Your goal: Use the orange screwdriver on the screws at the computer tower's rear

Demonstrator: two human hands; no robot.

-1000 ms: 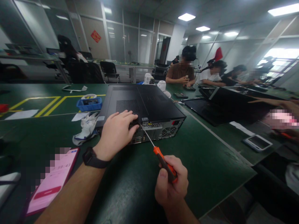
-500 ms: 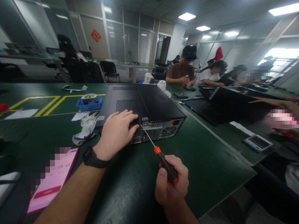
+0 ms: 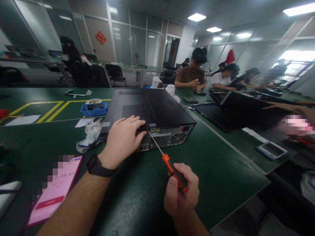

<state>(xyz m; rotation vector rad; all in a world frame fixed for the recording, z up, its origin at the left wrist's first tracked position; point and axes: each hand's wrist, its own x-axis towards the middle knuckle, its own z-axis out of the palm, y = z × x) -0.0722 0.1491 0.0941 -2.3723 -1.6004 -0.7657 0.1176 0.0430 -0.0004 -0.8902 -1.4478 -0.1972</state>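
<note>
A black computer case [image 3: 162,105] lies on its side on the green table, its rear panel with a fan grille [image 3: 177,138] facing me. My left hand [image 3: 125,136] rests on the case's near top edge, fingers stretched over the vented cover and thumb by the rear edge. My right hand [image 3: 182,190] is wrapped round the orange and black handle of a screwdriver [image 3: 169,164]. Its thin shaft slants up and left to the rear edge of the case, close to my left thumb. The exact spot where the tip meets the metal is too small to make out.
Left of the case are a blue bin [image 3: 94,109], a crumpled white glove [image 3: 91,134] and a pink-screened phone [image 3: 57,190]. Another phone [image 3: 272,150] lies at right, near a co-worker's hand [image 3: 290,109] over black panels. More people sit at the far side.
The screwdriver handle has turned about its axis in my right hand, showing more orange on its side. My left hand and the case have stayed in place.
</note>
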